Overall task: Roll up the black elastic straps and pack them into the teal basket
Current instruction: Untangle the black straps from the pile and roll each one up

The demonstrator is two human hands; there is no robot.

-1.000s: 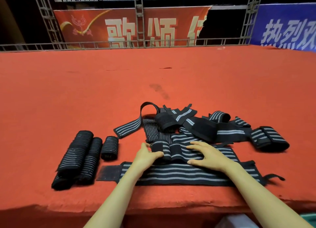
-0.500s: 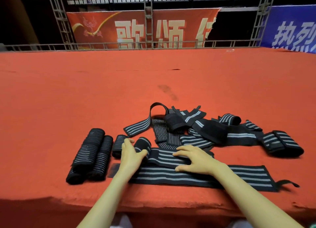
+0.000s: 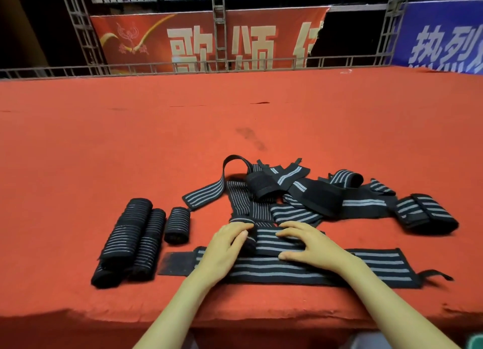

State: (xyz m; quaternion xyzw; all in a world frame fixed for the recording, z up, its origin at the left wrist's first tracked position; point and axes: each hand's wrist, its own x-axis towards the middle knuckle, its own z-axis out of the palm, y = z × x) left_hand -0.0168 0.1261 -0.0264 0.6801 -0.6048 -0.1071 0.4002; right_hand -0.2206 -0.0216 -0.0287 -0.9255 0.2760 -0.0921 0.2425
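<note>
Red fuzzy cloth covers the wide flat surface (image 3: pixel 235 118), and it has a dark smudge near the middle. Behind it, at the top of the frame, stand a gray metal frame (image 3: pixel 219 29), a red banner (image 3: pixel 198 37) with big pale letters and a blue banner (image 3: pixel 444 40).

At the lower middle, the left hand (image 3: pixel 224 246) curls over the round, rolled end of a half-rolled strap (image 3: pixel 274 241). Its grip is clamped on that roll. The right hand (image 3: pixel 311 246) lies on the flat part of the same strap, just beside the roll. Its fingers are spread out straight and press down, so its grip is apart.

The strap is black stretchy cloth with thin gray stripes. It lies across a long flat strap (image 3: pixel 366 267) that runs along the near edge and has a plain black patch at its left end.

At the lower left lie three finished rolls, shaped like short fat logs: a long roll (image 3: pixel 128 233), a second roll (image 3: pixel 151 241) touching it, and a short roll (image 3: pixel 177 225) just beside them.

Above the hands sits a messy pile of loose straps (image 3: pixel 313 197), all bent and crossing each other, with one loop standing up. To the right of it lies a folded strap (image 3: pixel 423 212).

A tiny teal bit (image 3: pixel 477 342) shows in the bottom right corner, too small to tell what it is.
</note>
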